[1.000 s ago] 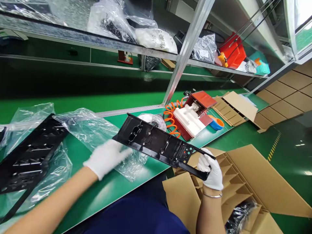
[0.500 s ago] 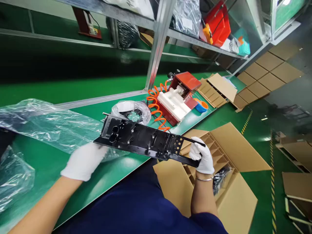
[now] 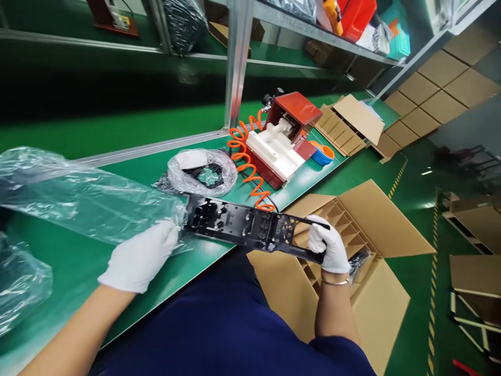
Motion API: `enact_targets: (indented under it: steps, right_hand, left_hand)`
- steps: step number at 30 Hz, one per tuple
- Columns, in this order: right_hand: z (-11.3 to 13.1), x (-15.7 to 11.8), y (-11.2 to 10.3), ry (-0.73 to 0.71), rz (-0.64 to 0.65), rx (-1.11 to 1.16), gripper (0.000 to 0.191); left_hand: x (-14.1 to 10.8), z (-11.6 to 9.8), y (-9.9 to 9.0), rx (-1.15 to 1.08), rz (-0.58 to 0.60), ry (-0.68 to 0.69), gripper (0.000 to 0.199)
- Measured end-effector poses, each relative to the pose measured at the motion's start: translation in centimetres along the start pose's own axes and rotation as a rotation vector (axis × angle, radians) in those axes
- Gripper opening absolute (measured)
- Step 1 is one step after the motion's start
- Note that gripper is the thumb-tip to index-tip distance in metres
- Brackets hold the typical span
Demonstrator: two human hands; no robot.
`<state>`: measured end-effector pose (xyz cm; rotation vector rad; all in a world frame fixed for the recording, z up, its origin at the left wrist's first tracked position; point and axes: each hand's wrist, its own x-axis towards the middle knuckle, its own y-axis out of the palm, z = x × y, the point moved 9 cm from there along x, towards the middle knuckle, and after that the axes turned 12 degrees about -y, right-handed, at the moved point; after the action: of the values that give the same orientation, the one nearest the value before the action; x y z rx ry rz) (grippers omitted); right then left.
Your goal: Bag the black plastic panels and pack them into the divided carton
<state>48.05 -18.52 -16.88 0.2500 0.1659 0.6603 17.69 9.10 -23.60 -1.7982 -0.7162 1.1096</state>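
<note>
A long black plastic tray-like part (image 3: 242, 223), with small fittings along its channel and a forked right end, hangs tilted over the bench edge. My right hand (image 3: 327, 243), in a white glove, is closed around the forked end. In a white glove too, my left hand (image 3: 141, 256) pinches the edge of a clear plastic bag (image 3: 90, 203). The bag's gathered end meets the part's left end; whether the part's tip is inside it I cannot tell. Behind them on the bench lies a plastic-wrapped ring-shaped bundle (image 3: 203, 172).
A red machine with a white fixture (image 3: 276, 151) and a coiled orange hose (image 3: 250, 172) stands on the green bench (image 3: 156, 308). Below right is an open divided carton (image 3: 368, 308) with a bagged black item inside. A metal upright (image 3: 238, 62) rises behind.
The black part has shifted right, away from my left hand. My left hand now grips the bag at the part's left end, where it was previously beneath that end.
</note>
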Motion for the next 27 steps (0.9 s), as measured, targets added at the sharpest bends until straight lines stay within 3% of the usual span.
enact_targets:
  steps: [2, 5, 7, 8, 12, 14, 17, 19, 22, 25, 27]
  right_hand:
    - [0.6, -0.3, -1.2, -0.008, -0.041, -0.017, 0.032]
    - [1.7, -0.8, -3.0, -0.030, -0.101, -0.041, 0.031]
    - [2.8, -1.2, -3.9, -0.061, -0.130, -0.053, 0.033]
    - [3.4, -1.5, -4.2, -0.079, -0.142, -0.056, 0.034]
    - [4.9, -2.8, -5.1, -0.131, -0.169, -0.063, 0.035]
    - [4.7, -3.2, -4.9, -0.133, -0.155, -0.068, 0.034]
    - [3.5, -3.3, -3.7, -0.108, -0.097, -0.077, 0.033]
    - [2.4, -3.2, -2.5, -0.072, -0.043, -0.092, 0.033]
    - [1.0, -2.7, -1.3, -0.015, 0.013, -0.121, 0.032]
    - [0.3, -2.2, -0.9, 0.020, 0.000, -0.102, 0.033]
    - [0.0, -1.9, -0.9, 0.034, -0.018, -0.065, 0.035]
  left_hand:
    - [-0.4, 0.2, -0.7, 0.045, -0.015, -0.056, 0.042]
    - [-1.4, -0.2, -3.0, 0.040, -0.203, -0.097, 0.050]
    - [-1.9, -1.2, -3.4, 0.032, -0.291, -0.087, 0.059]
    - [-1.9, -1.8, -2.9, 0.047, -0.276, -0.078, 0.060]
    - [-0.8, -2.9, 1.1, 0.142, -0.022, -0.015, 0.040]
    - [-0.2, -2.5, 1.7, 0.113, 0.031, -0.007, 0.036]
    - [0.4, -1.6, 0.5, -0.051, 0.024, -0.024, 0.030]
    - [0.6, -0.8, -1.0, -0.220, -0.023, -0.065, 0.027]
    - [0.3, 0.4, -3.2, -0.366, -0.193, -0.118, 0.026]
    - [-0.5, -0.3, -4.1, -0.289, -0.325, 0.030, 0.028]
    - [-1.0, -0.8, -3.7, -0.250, -0.317, 0.120, 0.031]
